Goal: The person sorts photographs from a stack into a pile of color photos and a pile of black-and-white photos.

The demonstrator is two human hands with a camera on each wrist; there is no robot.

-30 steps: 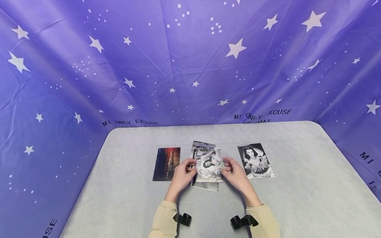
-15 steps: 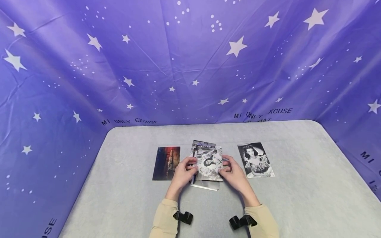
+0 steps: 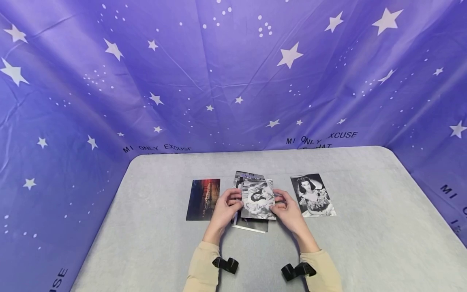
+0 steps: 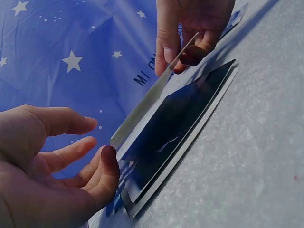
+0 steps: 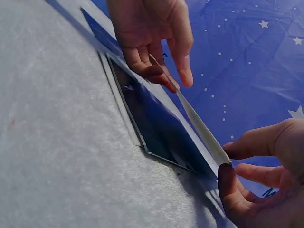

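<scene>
A black-and-white photo card (image 3: 257, 198) is raised between both hands in the head view, tilted above a loose pile of photo cards (image 3: 251, 225). My right hand (image 3: 290, 209) pinches its right edge; in the right wrist view, thumb and a finger close on the corner of the raised card (image 5: 202, 126). My left hand (image 3: 223, 211) is at the opposite edge. There the thumb touches the raised card (image 4: 142, 109), while the other visible fingers (image 4: 78, 124) stand apart from it in the left wrist view. Under it, the dark top card of the pile (image 4: 166, 128) shows.
To the left lies a dark red-and-blue photo card (image 3: 203, 199). On the right is a black-and-white portrait card (image 3: 313, 195). Everything rests on a grey table (image 3: 365, 227), with a purple star-patterned cloth (image 3: 233, 73) behind and at both sides.
The raised card has shifted slightly right and away from the person, uncovering more of the pile's near end. The right hand, loose at the edge earlier, now pinches it. The side cards stay put.
</scene>
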